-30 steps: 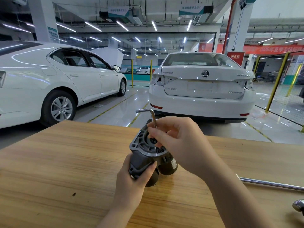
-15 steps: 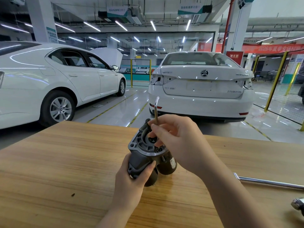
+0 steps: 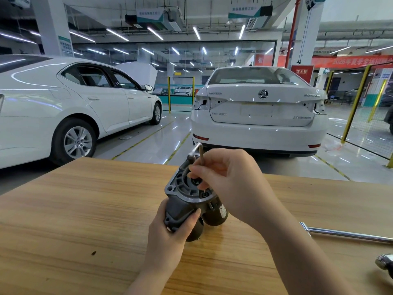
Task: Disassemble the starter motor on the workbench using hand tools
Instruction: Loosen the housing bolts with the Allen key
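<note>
Tabletop [image 3: 63, 209] of pale wood: left hand [image 3: 168, 237] wraps round the dark grey metal starter motor [image 3: 185, 199], standing tilted on it; right hand [image 3: 229, 184] pinches a bent steel hex key [image 3: 200, 153], seemingly seated in the flange.

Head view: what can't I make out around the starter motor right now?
Tip of the hex key and whatever it engages: head view, hidden behind the right hand.
Lower near side of the starter motor: head view, covered by the left hand.
Far end of the chrome bar: head view, cut off by the right edge.
</note>
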